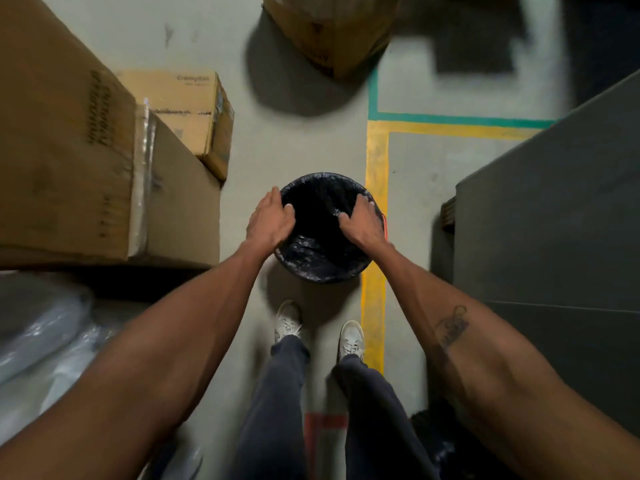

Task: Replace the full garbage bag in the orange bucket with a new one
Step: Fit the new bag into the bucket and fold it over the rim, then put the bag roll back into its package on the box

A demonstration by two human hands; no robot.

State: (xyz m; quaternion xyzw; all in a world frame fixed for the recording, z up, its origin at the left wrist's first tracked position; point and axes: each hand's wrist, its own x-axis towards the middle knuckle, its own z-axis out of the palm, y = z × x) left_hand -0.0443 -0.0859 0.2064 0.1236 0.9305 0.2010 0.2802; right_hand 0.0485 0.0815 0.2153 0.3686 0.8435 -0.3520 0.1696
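A black garbage bag [322,261] lines the orange bucket [384,225] on the floor in front of my feet; its edge is folded down over the rim and covers nearly all of the bucket, so only a sliver of orange shows at the right. My left hand [272,220] rests on the left rim, fingers curled over the bag's edge. My right hand [363,221] lies on the right rim, fingers pressing the plastic inward. The inside of the bag looks dark and hollow.
Large cardboard boxes [86,161] stand close on the left, with a smaller box [194,109] behind them. A dark grey surface [554,220] rises on the right. Another box [332,29] sits ahead. Yellow tape [375,209] and green tape mark the floor. Clear plastic wrap [45,341] lies at lower left.
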